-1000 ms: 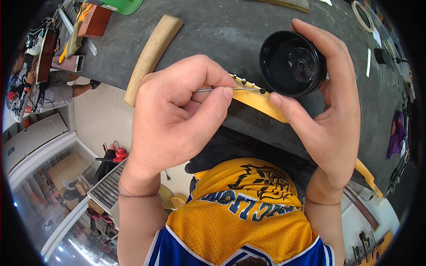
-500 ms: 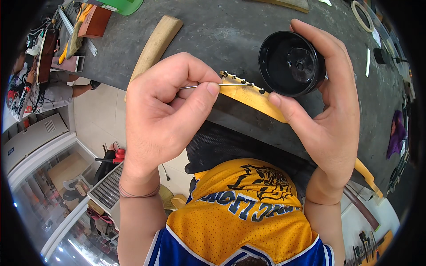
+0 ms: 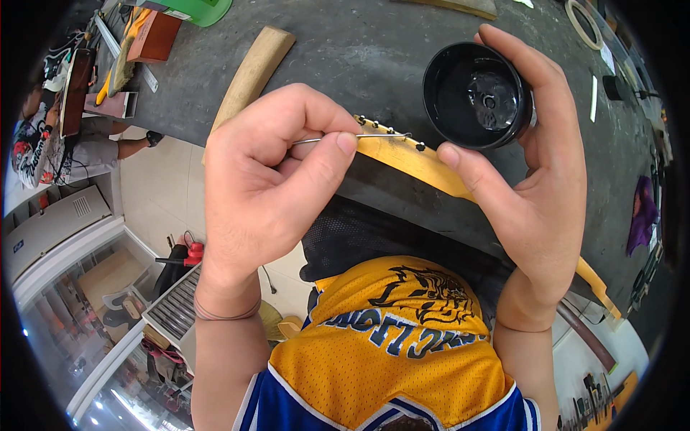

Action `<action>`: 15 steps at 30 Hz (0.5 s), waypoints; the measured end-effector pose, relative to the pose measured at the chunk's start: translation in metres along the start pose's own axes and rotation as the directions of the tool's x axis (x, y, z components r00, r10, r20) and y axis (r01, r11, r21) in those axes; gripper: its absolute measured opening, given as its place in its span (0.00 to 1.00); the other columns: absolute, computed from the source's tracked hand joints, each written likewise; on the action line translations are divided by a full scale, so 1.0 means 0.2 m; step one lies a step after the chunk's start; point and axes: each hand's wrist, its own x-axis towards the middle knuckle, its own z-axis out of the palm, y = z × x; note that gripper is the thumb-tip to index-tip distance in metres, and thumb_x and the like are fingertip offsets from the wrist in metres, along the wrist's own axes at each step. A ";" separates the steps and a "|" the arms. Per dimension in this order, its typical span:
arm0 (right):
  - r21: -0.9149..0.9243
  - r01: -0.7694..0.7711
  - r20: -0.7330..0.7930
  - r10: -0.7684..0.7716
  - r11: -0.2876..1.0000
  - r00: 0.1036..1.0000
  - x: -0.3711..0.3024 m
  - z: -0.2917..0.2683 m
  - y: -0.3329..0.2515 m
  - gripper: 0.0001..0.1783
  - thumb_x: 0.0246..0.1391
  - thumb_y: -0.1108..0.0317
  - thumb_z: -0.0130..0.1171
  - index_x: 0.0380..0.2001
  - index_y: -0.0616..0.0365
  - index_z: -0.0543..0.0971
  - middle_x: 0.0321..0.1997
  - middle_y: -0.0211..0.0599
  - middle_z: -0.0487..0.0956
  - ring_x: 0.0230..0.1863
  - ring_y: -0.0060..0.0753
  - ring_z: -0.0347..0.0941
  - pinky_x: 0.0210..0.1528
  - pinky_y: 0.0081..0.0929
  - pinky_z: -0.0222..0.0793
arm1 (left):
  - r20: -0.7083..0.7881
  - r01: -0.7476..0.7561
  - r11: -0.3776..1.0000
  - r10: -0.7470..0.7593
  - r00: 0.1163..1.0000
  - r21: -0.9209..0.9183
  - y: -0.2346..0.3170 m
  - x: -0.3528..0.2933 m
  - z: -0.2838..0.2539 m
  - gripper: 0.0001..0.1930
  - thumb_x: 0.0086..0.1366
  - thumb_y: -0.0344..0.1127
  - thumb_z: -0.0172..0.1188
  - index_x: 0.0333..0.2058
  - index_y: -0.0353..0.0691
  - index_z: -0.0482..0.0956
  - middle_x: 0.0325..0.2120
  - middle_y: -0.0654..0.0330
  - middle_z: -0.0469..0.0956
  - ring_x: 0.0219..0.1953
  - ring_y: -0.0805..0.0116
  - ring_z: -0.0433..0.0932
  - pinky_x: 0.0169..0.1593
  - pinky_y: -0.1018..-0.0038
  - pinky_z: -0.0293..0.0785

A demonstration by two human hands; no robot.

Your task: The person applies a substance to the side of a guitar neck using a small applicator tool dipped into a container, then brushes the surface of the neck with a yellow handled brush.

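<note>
My left hand (image 3: 277, 169) pinches a thin metal rod (image 3: 381, 134) between thumb and index finger, its tip pointing right. My right hand (image 3: 535, 179) holds a small round black cup (image 3: 438, 100), with fingers curled round its far right side. Dark, shiny reflections show inside the cup; whether it holds liquid I cannot tell. Below the cup lies a yellow wooden strip (image 3: 410, 161) with several small black and whitish knobs (image 3: 420, 146) along its far edge. The rod's tip is over that edge, and my right thumb is beside the strip.
A curved wooden piece (image 3: 257, 65) lies on the dark table (image 3: 345, 61) beyond my left hand. Far left are a reddish-brown block (image 3: 154, 36), a brush (image 3: 122, 65) and a green container (image 3: 205, 11). A tape ring (image 3: 583, 25) lies far right. Another person stands at left.
My right hand and the cup have shifted slightly up and right. The rod's tip now sits a little nearer the last knob, while my left hand has barely moved.
</note>
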 end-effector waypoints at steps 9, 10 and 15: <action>0.014 -0.070 -0.013 0.070 0.997 0.997 -0.03 -0.05 -0.02 0.46 0.57 0.84 0.76 0.80 0.67 0.73 0.79 0.46 0.76 0.75 0.37 0.78 0.76 0.35 0.79 | -0.008 -0.104 0.993 0.104 0.994 0.064 -0.01 0.02 0.02 0.02 0.76 0.23 0.68 0.42 0.30 0.87 0.32 0.71 0.81 0.32 0.87 0.71 0.36 0.84 0.63; 0.013 -0.071 -0.019 0.071 0.997 0.997 -0.04 -0.05 -0.02 0.46 0.57 0.84 0.76 0.79 0.67 0.73 0.79 0.47 0.76 0.75 0.38 0.78 0.76 0.35 0.80 | -0.031 -0.156 0.986 0.158 0.987 0.059 -0.02 0.02 0.02 0.02 0.75 0.20 0.67 0.40 0.30 0.86 0.30 0.73 0.80 0.30 0.90 0.70 0.33 0.85 0.63; -0.175 -0.038 0.023 0.043 0.984 0.999 -0.06 -0.16 -0.02 0.46 0.56 0.82 0.77 0.79 0.66 0.74 0.78 0.47 0.77 0.76 0.39 0.79 0.75 0.36 0.82 | -0.070 -0.392 0.889 0.419 0.906 0.237 -0.11 -0.01 0.03 0.02 0.73 0.19 0.69 0.39 0.31 0.88 0.28 0.67 0.81 0.27 0.84 0.71 0.32 0.82 0.65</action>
